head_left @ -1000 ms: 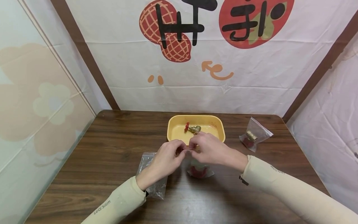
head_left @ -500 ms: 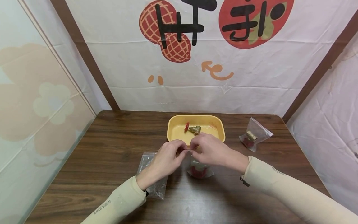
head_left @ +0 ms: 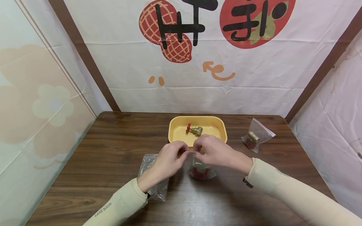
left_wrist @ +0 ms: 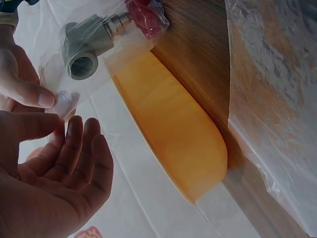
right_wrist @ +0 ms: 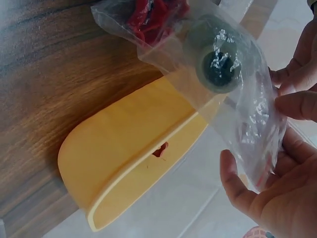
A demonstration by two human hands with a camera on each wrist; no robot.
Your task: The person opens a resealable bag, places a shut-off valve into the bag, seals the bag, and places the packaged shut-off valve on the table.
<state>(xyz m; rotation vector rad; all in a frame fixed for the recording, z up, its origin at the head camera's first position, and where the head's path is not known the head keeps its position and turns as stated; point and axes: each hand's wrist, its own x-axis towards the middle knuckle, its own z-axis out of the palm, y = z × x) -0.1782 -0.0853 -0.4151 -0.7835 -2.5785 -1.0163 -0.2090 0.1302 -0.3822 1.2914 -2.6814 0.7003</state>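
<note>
Between both hands hangs a clear zip bag [head_left: 210, 175] with a grey-green valve [left_wrist: 86, 49] inside, its red handwheel [right_wrist: 156, 20] at the bottom. My left hand [head_left: 169, 158] pinches the bag's top edge between thumb and index finger; in the left wrist view its other fingers are loosely bent. A short way to the right, my right hand [head_left: 213, 151] pinches the same edge with thumb and fingertips. Just beyond the hands stands a yellow tray [head_left: 175, 133], where a brass valve [head_left: 195, 130] with a red handwheel lies.
A flat clear plastic bag [head_left: 159, 188] lies partly under the left forearm. At the right of the wooden table [head_left: 113, 150], another zip bag [head_left: 263, 136] contains a brass valve with a red handwheel. A printed cloth [head_left: 127, 97] hangs behind the table.
The right hand has slid slightly to the right along the bag's top edge, widening the gap between the fingertips. The left hand stays nearly still.
</note>
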